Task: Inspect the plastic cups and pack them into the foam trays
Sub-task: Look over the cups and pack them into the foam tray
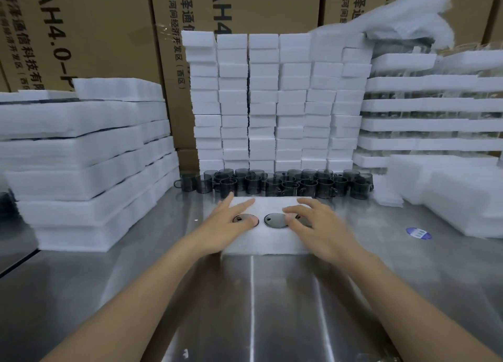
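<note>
A white foam tray (268,206) lies flat on the steel table in front of me. Three dark cups sit sunk in its holes; the middle cup (275,220) shows fully. My left hand (231,222) rests flat on the tray's left end, fingers spread, thumb on the left cup (243,219). My right hand (317,224) rests on the right end, its fingers covering most of the right cup (301,218). Behind the tray stand several loose smoky-grey handled cups (275,183) in rows.
Tall columns of small white foam blocks (272,103) rise behind the cups. Stacked foam trays (89,154) fill the left side; filled tray stacks (430,108) and loose foam sheets (449,190) fill the right. Cardboard boxes (95,29) form the back wall. A blue sticker (418,233) lies on the table.
</note>
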Tool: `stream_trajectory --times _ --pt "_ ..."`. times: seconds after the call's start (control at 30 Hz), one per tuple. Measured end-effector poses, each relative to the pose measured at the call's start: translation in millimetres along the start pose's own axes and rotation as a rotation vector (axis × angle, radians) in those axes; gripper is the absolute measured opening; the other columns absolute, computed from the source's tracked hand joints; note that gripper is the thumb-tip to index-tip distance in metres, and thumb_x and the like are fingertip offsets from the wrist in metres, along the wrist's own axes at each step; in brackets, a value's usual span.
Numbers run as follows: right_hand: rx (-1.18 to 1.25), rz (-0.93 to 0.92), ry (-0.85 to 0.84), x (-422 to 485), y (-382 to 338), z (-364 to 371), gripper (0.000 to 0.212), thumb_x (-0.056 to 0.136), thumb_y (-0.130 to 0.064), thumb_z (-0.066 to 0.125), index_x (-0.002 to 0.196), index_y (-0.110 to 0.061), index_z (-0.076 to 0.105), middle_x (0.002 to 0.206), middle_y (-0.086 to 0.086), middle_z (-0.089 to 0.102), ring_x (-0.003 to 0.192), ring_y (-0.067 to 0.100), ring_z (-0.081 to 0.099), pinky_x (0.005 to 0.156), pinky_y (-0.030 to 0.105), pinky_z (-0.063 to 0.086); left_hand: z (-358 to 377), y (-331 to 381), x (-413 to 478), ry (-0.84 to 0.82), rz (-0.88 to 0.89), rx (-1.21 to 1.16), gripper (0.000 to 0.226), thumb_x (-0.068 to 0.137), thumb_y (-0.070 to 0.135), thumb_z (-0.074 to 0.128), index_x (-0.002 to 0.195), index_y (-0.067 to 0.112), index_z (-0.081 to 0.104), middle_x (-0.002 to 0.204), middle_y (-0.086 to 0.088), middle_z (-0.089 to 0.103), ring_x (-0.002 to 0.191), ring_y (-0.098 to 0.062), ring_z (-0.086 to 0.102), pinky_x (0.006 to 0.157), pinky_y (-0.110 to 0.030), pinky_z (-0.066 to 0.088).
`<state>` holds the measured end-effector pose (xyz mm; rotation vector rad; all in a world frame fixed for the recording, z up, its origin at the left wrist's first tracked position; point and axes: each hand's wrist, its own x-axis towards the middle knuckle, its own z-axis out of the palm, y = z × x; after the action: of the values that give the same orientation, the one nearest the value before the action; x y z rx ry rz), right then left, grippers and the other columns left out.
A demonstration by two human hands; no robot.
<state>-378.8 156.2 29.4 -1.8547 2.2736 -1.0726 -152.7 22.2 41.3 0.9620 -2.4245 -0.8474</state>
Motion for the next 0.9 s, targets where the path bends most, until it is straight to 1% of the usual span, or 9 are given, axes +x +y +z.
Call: stream_trajectory --times 0.1,0.17,0.27,0.37,0.47,0.53,0.63,0.7,0.9 --pt "0.488 0.108 0.166 5.7 12.8 -8.4 0.037 0.109 -0.047 0.05 0.138 -0.03 0.066 0.149 -0.01 0.057 0.129 0.004 0.054 0.106 0.021 0.039 -1.2 8.5 6.9 0.103 -0.159 -0.629 0.066 0.108 0.066 0.038 0.166 0.035 0.036 0.175 0.006 0.029 0.162 -0.02 0.025 0.133 -0.044 0.015" --pt "0.505 0.249 0.321 8.5 36.6 -13.8 0.041 0.111 -0.044 0.047 0.141 -0.023 0.064 0.144 -0.006 0.062 0.123 0.007 0.053 0.106 0.026 0.036 -2.1 0.2 8.4 0.28 -0.218 -0.855 0.064 0.112 0.057 0.038 0.166 0.024 0.037 0.171 0.003 0.038 0.158 -0.02 0.035 0.13 -0.04 0.023" --pt "0.286 0.398 0.361 22.0 78.3 -13.3 0.031 0.106 -0.03 0.057 0.131 -0.016 0.068 0.129 0.006 0.071 0.103 0.017 0.059 0.092 0.029 0.04 -5.2 -22.5 14.3 0.49 -0.225 -0.905 0.058 0.112 0.05 0.046 0.163 0.024 0.042 0.167 0.005 0.044 0.148 -0.013 0.046 0.122 -0.04 0.037" --pt "0.103 0.404 0.277 50.8 102.5 -10.4 0.032 0.103 -0.025 0.056 0.134 -0.019 0.063 0.125 0.004 0.071 0.089 0.019 0.063 0.085 0.032 0.044 -6.3 -36.3 29.4 0.585 -0.221 -0.915 0.05 0.11 0.046 0.053 0.156 0.026 0.051 0.159 0.005 0.053 0.142 -0.014 0.051 0.109 -0.041 0.048" --pt "-0.101 0.34 0.219 77.1 120.8 -9.0 0.047 0.102 -0.027 0.053 0.149 -0.029 0.051 0.129 0.002 0.068 0.111 0.028 0.064 0.09 0.041 0.05 1.2 -45.7 44.4 0.574 -0.164 -0.811 0.041 0.106 0.05 0.059 0.143 0.031 0.063 0.145 0.012 0.064 0.131 -0.009 0.059 0.111 -0.045 0.05" --pt "-0.198 0.3 0.193 90.5 132.0 -6.7 0.055 0.103 -0.031 0.051 0.156 -0.037 0.041 0.136 0.005 0.062 0.113 0.031 0.063 0.084 0.04 0.048 6.8 -52.4 46.7 0.538 -0.111 -0.797 0.048 0.097 0.057 0.066 0.138 0.033 0.07 0.13 0.029 0.069 0.127 -0.001 0.062 0.107 -0.043 0.055" --pt "-0.347 0.292 0.128 107.8 140.2 -5.2 0.064 0.104 -0.043 0.05 0.163 -0.048 0.024 0.163 0.002 0.037 0.12 0.032 0.064 0.08 0.038 0.048 6.0 -58.2 49.5 0.548 -0.091 -0.817 0.068 0.077 0.069 0.068 0.135 0.033 0.074 0.112 0.041 0.071 0.118 0.009 0.066 0.092 -0.035 0.06" --pt "-0.415 0.323 0.093 113.7 142.1 -3.2 0.065 0.105 -0.05 0.047 0.164 -0.05 0.02 0.172 -0.001 0.023 0.126 0.033 0.062 0.082 0.039 0.049 6.5 -59.4 51.7 0.552 -0.085 -0.818 0.069 0.078 0.067 0.067 0.136 0.03 0.073 0.108 0.04 0.07 0.115 0.011 0.066 0.085 -0.031 0.059" --pt "-0.38 0.351 0.156 107.0 137.4 -3.2 0.047 0.104 -0.05 0.05 0.149 -0.04 0.043 0.159 0.001 0.038 0.113 0.035 0.065 0.078 0.037 0.045 12.4 -57.2 52.0 0.536 -0.086 -0.74 0.034 0.104 0.05 0.063 0.129 0.032 0.076 0.127 0.028 0.066 0.124 0.0 0.062 0.082 -0.027 0.053"
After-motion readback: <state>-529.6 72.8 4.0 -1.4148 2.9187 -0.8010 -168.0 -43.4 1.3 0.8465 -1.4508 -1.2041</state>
